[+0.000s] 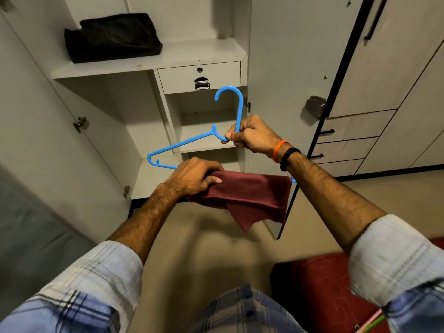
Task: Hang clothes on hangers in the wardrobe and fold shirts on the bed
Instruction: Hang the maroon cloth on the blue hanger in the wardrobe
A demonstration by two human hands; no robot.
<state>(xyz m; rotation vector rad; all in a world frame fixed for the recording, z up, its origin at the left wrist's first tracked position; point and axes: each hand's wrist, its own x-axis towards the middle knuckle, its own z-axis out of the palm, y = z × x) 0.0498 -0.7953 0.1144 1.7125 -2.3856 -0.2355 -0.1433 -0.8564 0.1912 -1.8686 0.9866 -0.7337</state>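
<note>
Right hand (252,135) is clamped round the neck of the blue hanger (192,140), just below the hook. Left hand (194,175) grips the maroon cloth (249,193), which lies draped over the hanger's bottom bar, apparently folded. The cloth is soft and light and likely to slide; best held at the fold. The hanger is stiff. The open wardrobe (149,66) stands directly ahead.

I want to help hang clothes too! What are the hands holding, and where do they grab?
The right hand grips the blue hanger at its neck, below the hook. The left hand holds the maroon cloth draped over its bottom bar.
</note>
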